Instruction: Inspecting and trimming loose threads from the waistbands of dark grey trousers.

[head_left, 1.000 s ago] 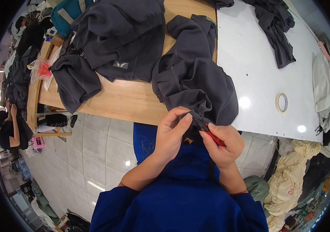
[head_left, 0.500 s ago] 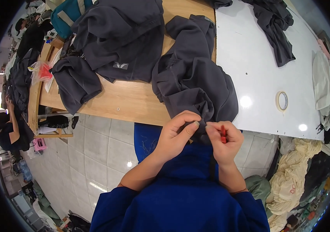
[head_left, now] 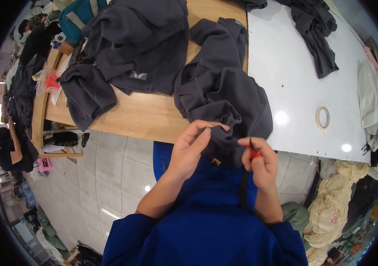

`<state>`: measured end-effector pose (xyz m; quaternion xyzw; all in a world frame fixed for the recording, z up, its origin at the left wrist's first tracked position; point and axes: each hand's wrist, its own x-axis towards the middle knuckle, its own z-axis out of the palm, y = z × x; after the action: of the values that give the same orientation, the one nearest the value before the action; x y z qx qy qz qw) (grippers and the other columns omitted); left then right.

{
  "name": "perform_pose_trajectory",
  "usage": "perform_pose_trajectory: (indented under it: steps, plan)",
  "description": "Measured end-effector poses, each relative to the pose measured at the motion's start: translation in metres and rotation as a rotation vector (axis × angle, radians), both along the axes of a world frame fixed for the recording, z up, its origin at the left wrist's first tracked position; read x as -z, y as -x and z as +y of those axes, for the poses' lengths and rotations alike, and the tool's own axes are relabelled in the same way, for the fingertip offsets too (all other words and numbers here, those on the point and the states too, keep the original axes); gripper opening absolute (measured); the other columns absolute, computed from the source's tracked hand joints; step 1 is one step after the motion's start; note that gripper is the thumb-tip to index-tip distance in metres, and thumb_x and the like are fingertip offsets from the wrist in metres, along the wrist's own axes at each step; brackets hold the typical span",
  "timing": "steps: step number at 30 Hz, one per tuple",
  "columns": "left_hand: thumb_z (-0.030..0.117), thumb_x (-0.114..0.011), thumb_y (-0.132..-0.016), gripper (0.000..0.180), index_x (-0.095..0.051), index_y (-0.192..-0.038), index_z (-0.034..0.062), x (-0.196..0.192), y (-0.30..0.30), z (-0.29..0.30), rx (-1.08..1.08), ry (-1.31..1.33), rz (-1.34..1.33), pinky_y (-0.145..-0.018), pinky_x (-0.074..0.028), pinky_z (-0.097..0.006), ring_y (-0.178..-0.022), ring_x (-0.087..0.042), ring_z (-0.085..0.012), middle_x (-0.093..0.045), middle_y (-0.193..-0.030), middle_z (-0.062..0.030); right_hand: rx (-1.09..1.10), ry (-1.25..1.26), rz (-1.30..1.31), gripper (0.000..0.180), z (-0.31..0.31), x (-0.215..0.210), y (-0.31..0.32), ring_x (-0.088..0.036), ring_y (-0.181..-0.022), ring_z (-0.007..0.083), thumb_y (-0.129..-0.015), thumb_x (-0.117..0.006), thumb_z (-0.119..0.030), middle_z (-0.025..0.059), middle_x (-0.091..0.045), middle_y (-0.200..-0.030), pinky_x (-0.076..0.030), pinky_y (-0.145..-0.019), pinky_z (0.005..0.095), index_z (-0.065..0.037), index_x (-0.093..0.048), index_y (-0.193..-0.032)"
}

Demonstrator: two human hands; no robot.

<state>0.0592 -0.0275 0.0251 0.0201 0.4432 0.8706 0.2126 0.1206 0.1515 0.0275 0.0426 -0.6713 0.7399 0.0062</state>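
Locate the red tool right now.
Head view, right of centre: the red tool is in the right hand, beside the near end of the grey garment.

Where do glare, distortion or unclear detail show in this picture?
Head view: round glare spots on the white tabletop, shine on the tiled floor; head view: black corners, tabletop's right edge bowed; head view: red tool in the right hand, details too small to tell.

The garment (head_left: 242, 97) is plain dark grey — the tool (head_left: 254, 154) red and black, the tabletop (head_left: 149, 115) light brown.
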Motion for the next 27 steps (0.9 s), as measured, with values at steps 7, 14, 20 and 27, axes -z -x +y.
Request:
perform_pose_trajectory:
  steps: [7,14,20,27]
  plan:
    - [0.03,-0.047,-0.096,0.031,-0.052,-0.1,-0.0008,0.025,0.009,-0.063,0.267,-0.199,0.298,-0.081,-0.048,-0.032,-0.088,-0.065,-0.0304,-0.067,-0.091,-0.0216,0.408,0.123,-0.176,0.037,0.006,0.012,0.014,-0.045,-0.064,0.004,-0.102,-0.034,-0.033,0.0011,-0.054,-0.075,-0.037,-0.059,0.0175,-0.003,-0.053,-0.11]
    - [0.016,-0.063,-0.087,0.03,-0.058,-0.113,0.0032,0.002,0.025,-0.049,0.3,0.648,0.574,-0.071,-0.049,-0.027,-0.078,-0.064,-0.0204,-0.066,-0.091,-0.008,0.623,-0.034,-0.27,0.03,0.027,0.045,0.023,-0.044,-0.062,0.0031,-0.102,-0.038,-0.03,0.0013,-0.052,-0.078,-0.036,-0.052,0.0178,-0.005,-0.051,-0.111]
    - [0.026,-0.07,-0.081,0.049,-0.051,-0.121,0.0053,0.03,0.04,-0.028,-0.28,1.262,0.607,-0.089,-0.042,-0.034,-0.103,-0.05,-0.0294,-0.048,-0.12,-0.0183,0.613,-0.48,-0.373,0.042,0.021,0.066,0.025,-0.045,-0.075,0.0132,-0.085,-0.068,-0.031,0.008,-0.054,-0.096,-0.042,-0.069,0.0266,0.0,-0.051,-0.108]
    - [0.021,-0.068,-0.084,0.027,-0.056,-0.101,0.0043,0.058,0.046,-0.037,-0.154,1.081,0.468,-0.084,-0.042,-0.028,-0.09,-0.054,-0.0198,-0.054,-0.101,-0.0083,0.685,-0.541,-0.254,0.036,0.029,0.087,0.029,-0.04,-0.07,0.0068,-0.084,-0.069,-0.023,0.0005,-0.049,-0.09,-0.038,-0.065,0.0218,-0.002,-0.051,-0.107]
